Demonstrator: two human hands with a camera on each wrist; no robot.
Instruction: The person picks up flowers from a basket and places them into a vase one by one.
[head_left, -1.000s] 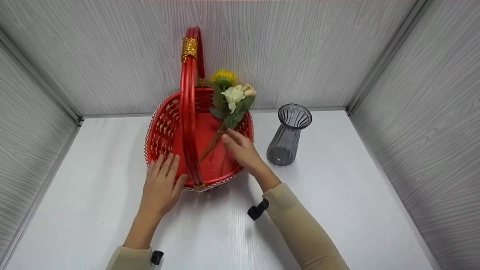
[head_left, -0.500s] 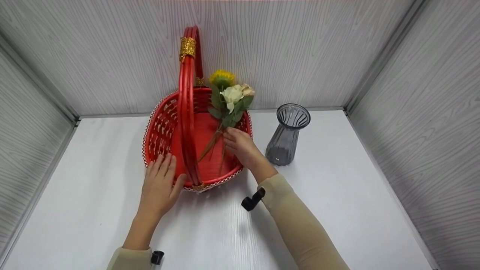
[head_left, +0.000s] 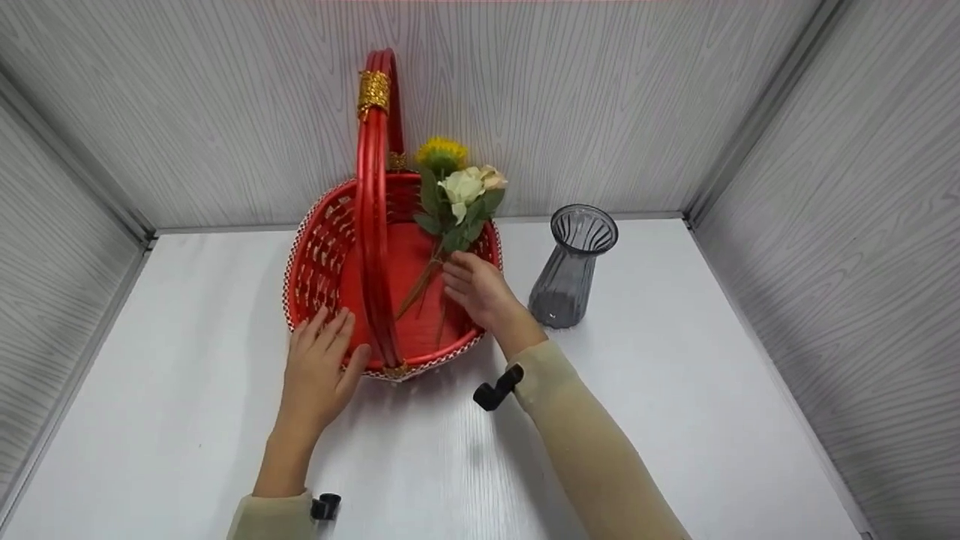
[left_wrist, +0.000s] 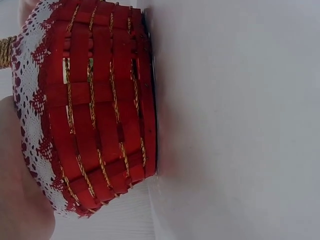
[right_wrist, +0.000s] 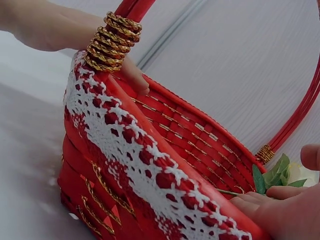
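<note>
Left of centre in the head view, a red woven basket (head_left: 319, 247) stands on a white tabletop (head_left: 675, 375), its tall red handle (head_left: 371, 165) bound with gold cord (head_left: 373, 90) near the top. A white lace trim (left_wrist: 32, 75) shows along its rim in both wrist views.

At the basket's lower left rim lies the left hand (head_left: 315, 375), fingers straight, thumb apart from them; in the upper left of the right wrist view, a digit reaches over the rim beside the handle's base. Toward the basket's right side, the right hand (head_left: 480, 292) reaches in over the rim, fingers at the thin stems (head_left: 416, 292) of a small bunch of flowers. Its thumb and forefinger look apart in the right wrist view, but I cannot tell whether a stem is pinched.

Across the basket's upper right rim rest the bunch's heads: a fringed yellow bloom (head_left: 442, 155), a creamy white rose (head_left: 463, 187) and a pale peach bloom (head_left: 493, 178), with green leaves below; the stems slant down-left inside the basket.

Right of the basket, a grey ribbed glass vase (head_left: 570, 262) with a flared mouth stands upright, apart from it.
</note>
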